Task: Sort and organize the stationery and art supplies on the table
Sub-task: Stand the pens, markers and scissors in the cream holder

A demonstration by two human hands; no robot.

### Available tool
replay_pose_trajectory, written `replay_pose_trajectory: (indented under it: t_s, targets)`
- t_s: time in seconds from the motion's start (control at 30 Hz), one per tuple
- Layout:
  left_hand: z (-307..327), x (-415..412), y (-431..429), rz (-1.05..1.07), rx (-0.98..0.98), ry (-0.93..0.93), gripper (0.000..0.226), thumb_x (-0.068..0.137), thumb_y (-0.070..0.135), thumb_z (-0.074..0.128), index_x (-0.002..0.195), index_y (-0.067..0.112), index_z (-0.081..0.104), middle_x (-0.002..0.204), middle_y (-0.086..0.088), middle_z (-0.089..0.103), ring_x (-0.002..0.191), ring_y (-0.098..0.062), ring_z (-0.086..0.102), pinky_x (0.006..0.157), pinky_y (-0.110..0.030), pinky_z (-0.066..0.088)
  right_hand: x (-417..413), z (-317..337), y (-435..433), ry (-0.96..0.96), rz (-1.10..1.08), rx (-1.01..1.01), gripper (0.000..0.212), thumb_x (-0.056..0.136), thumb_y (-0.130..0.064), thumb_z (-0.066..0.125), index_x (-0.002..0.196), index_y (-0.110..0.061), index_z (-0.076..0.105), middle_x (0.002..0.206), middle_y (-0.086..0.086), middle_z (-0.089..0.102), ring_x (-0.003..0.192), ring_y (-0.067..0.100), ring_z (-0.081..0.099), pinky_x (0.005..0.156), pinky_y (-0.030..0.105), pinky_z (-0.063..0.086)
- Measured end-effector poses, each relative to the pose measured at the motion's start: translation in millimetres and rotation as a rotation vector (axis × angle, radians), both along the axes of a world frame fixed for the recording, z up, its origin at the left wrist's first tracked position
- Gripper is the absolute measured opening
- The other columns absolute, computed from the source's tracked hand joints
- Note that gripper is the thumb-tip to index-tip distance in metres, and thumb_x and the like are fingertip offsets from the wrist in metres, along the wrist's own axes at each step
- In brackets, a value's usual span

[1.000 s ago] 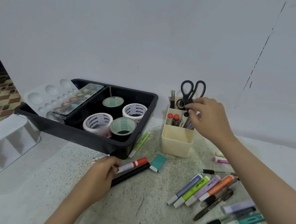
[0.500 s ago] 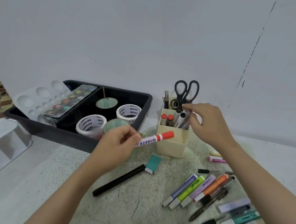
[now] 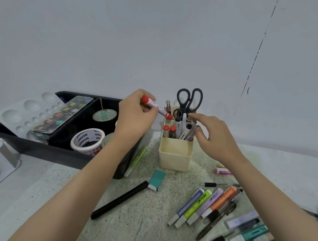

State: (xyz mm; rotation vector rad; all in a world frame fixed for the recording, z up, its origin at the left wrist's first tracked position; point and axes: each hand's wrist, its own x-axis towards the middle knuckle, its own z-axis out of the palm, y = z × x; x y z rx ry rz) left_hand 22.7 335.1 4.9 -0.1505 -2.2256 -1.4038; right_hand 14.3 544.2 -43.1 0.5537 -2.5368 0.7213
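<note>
Holder [image 3: 174,154] holds scissors [image 3: 189,100], markers [image 3: 169,130]; left fingers [image 3: 137,97] pinch red marker [image 3: 156,106]; right fingers [image 3: 195,117]: grip unclear.

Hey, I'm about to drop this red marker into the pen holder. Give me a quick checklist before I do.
1. Grip of left hand on red marker: ok.
2. Marker's lower end at the cream pen holder's left rim: ok.
3. Holder upright: ok.
4. Free space beside the two red-capped markers inside: cannot tell.
5. Drop path clear of right hand: cannot tell; its fingers are at the pens on the holder's right side.
</note>
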Motion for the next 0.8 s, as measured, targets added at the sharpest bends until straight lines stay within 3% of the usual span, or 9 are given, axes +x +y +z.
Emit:
replay_pose_trajectory:
  t_s: [0.1, 0.27, 0.47, 0.63, 0.8]
  targets:
    - [-4, -7, 5, -0.006, -0.052, 0.014, 0.023, 0.081, 0.002, 0.063, 0.098, 0.017, 0.060, 0.075, 0.009, 0.057, 0.056, 0.003, 0.048, 0.058, -0.013, 0.046, -2, 1, -1, -0.001, 0.002, -0.019, 0.037, 0.092, -0.008, 0.049, 0.128, -0.015, 0.057, 0.120, 0.000, 0.063, 0.113, 0.020, 0.053, 0.094, 0.026, 0.032]
    - [-1, -16, 11, -0.046, -0.029, 0.019, 0.025, 0.085, 0.006, 0.065, 0.101, 0.022, 0.055, 0.081, 0.011, 0.059, 0.060, 0.011, 0.054, 0.061, -0.002, 0.044, -10, 5, -4, -0.053, -0.009, -0.043, 0.037, 0.096, -0.014, 0.046, 0.132, -0.018, 0.052, 0.128, -0.002, 0.058, 0.120, 0.016, 0.047, 0.096, 0.021, 0.027]
    - [-7, -24, 18, -0.089, -0.084, -0.015, 0.024, 0.085, 0.007, 0.064, 0.105, 0.019, 0.059, 0.081, 0.010, 0.061, 0.072, 0.001, 0.058, 0.064, -0.003, 0.045, -18, 7, -12, -0.052, -0.003, -0.030, 0.037, 0.095, -0.013, 0.045, 0.131, -0.015, 0.053, 0.122, 0.000, 0.062, 0.113, 0.020, 0.051, 0.090, 0.022, 0.031]
    - [-25, -31, 22, -0.167, -0.128, -0.128, 0.023, 0.084, -0.002, 0.058, 0.100, 0.014, 0.059, 0.078, 0.002, 0.062, 0.065, -0.003, 0.060, 0.058, -0.009, 0.049, -24, 9, -14, -0.116, 0.009, 0.010, 0.042, 0.095, -0.012, 0.041, 0.136, -0.014, 0.049, 0.124, 0.001, 0.061, 0.119, 0.019, 0.049, 0.093, 0.027, 0.034]
    - [-35, -32, 24, -0.302, -0.187, -0.182, 0.022, 0.089, 0.004, 0.056, 0.107, 0.017, 0.059, 0.079, 0.012, 0.061, 0.067, 0.012, 0.059, 0.063, 0.000, 0.043, -24, 8, -11, -0.131, 0.039, -0.093, 0.040, 0.092, -0.006, 0.043, 0.128, -0.017, 0.057, 0.118, -0.002, 0.063, 0.111, 0.009, 0.051, 0.088, 0.018, 0.035]
